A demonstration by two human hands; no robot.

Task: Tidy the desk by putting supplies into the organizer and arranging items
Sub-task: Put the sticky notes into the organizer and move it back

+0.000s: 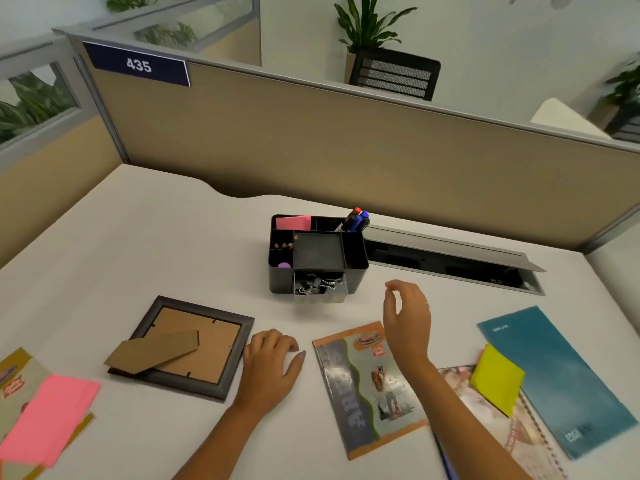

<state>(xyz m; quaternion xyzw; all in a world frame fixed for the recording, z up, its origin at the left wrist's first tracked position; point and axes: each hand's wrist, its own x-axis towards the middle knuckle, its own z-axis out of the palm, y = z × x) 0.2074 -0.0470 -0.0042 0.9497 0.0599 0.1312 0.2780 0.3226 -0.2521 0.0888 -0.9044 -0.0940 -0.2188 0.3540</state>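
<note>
Clearly the drawer (320, 289) of the organizer (317, 252) is the step in hand: it stands pulled out at the front, full of binder clips (318, 284), and it looks ready to be pushed home.

Going from the left, a pink pad (48, 415) lies on a booklet (14, 375) at the desk's near-left edge, partly out of view. Next comes the frame (187, 344), face down with its stand (152, 349) loose on top. The left hand (270, 367) rests flat on the desk (138, 237) just beside the frame's right edge, fingers loosely curled and holding nothing. I judge it could steady the organizer while the drawer goes in.

The right hand (407, 317) hovers above the top of a notebook (370, 386), near the drawer's right corner, fingers apart and relaxed, thumb and forefinger close but gripping nothing. A straight push with flat fingertips on the drawer front should work best; an angled push may jam it or slide the whole box back.

Open desk lies left of and behind the organizer. To its right the cable slot (450, 261) gapes, so nothing small should go that way. At far right, a yellow pad (497, 379) lies across a spiral pad (502, 427) and touches a blue folder (561, 379) near the edge.
</note>
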